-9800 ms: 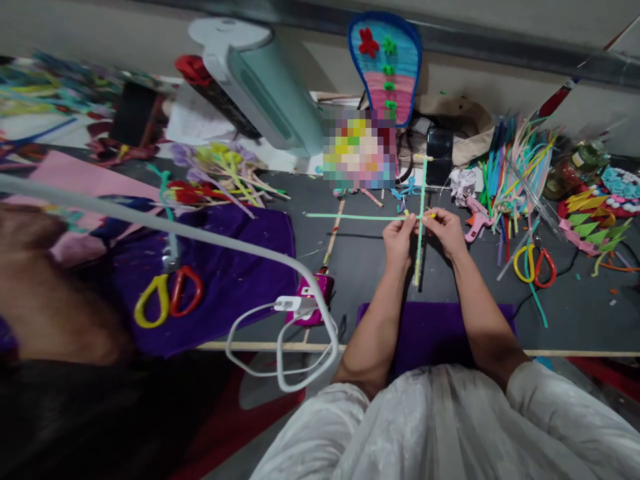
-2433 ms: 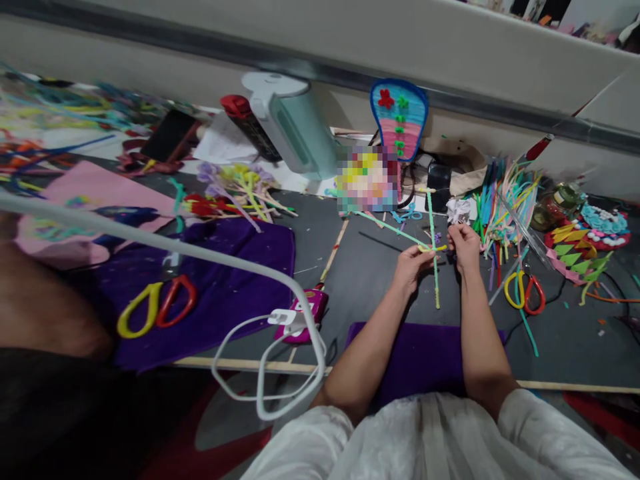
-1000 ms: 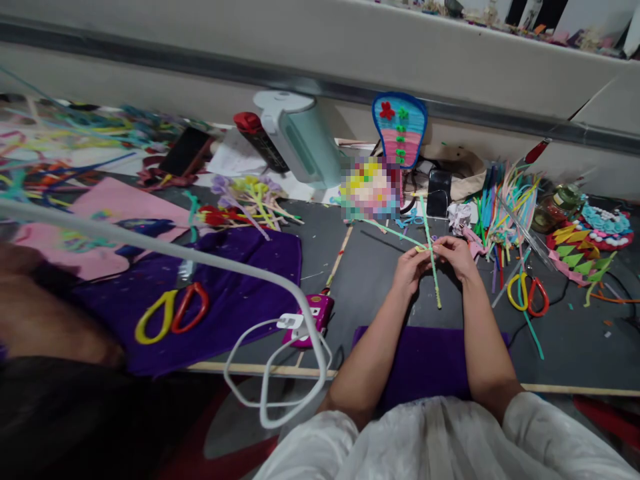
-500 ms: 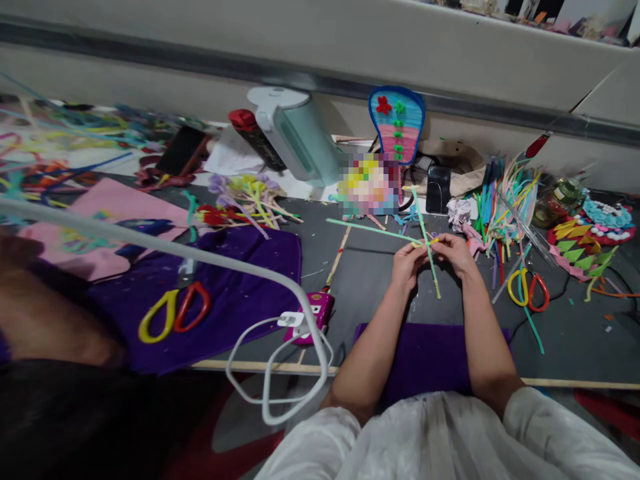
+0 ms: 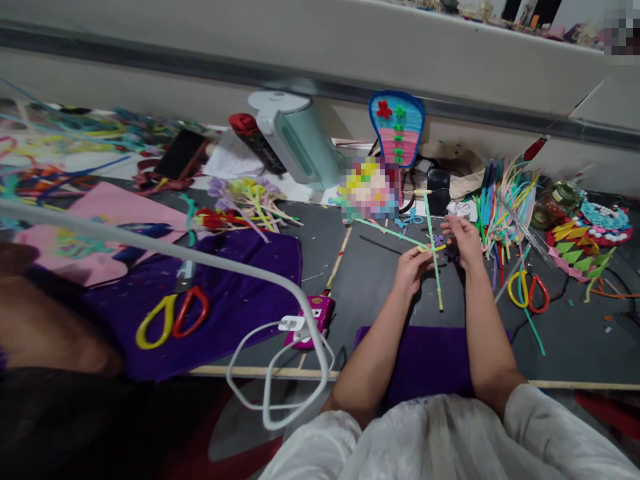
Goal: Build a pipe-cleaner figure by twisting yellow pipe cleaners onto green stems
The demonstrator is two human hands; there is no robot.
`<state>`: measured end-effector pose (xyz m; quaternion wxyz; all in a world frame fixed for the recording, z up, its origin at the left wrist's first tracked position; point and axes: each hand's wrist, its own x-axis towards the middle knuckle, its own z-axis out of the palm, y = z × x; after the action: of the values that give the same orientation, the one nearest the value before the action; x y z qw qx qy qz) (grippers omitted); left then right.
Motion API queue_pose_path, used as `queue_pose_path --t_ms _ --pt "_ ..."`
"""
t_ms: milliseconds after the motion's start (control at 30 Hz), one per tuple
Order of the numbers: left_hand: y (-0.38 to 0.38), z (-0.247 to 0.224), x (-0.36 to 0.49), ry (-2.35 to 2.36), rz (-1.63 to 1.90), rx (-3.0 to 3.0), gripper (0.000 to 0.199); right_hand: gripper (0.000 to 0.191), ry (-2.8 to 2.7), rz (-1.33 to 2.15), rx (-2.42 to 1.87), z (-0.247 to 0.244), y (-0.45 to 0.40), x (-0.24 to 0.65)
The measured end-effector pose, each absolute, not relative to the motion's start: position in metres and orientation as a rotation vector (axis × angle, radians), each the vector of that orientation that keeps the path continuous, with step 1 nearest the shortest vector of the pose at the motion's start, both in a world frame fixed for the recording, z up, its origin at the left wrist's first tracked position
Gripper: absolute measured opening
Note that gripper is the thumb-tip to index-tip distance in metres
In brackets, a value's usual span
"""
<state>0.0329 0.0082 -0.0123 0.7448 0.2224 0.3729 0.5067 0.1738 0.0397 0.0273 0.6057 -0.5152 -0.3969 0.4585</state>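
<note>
My left hand (image 5: 415, 268) pinches light green pipe cleaners (image 5: 436, 275) where they cross, above the grey table. One green stem runs up and down, and another reaches out to the upper left. A short yellow piece (image 5: 439, 247) lies at the crossing. My right hand (image 5: 463, 239) is just right of the crossing, apart from the stems, its fingers spread and holding nothing visible. Under my forearms is a purple cloth (image 5: 430, 363).
Scissors (image 5: 529, 291) and a bundle of pipe cleaners (image 5: 507, 203) lie at right. A teal kettle (image 5: 305, 143) stands behind. A white cable (image 5: 270, 270) crosses the left, near a pink power strip (image 5: 317, 320) and another person's arm (image 5: 55, 320).
My right hand has let go of the crossing and moved slightly up and right, its fingers opening. The green stems have tilted a little in my left hand.
</note>
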Motion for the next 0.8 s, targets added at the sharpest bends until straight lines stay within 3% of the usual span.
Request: queue_pose_path --t_ms 467,667,800 --pt "0.009 -0.013 0.034 0.832 1.136 0.546 0.034 0.036 -0.977 1.193 -1.078 0.010 0.036 0.168" --pt "0.012 -0.013 0.031 0.807 1.194 0.539 0.035 0.042 -1.063 1.475 -1.060 0.010 0.028 0.169" --pt "0.016 -0.012 0.027 0.820 1.245 0.509 0.033 0.038 -1.061 1.487 -1.113 0.007 0.023 0.162"
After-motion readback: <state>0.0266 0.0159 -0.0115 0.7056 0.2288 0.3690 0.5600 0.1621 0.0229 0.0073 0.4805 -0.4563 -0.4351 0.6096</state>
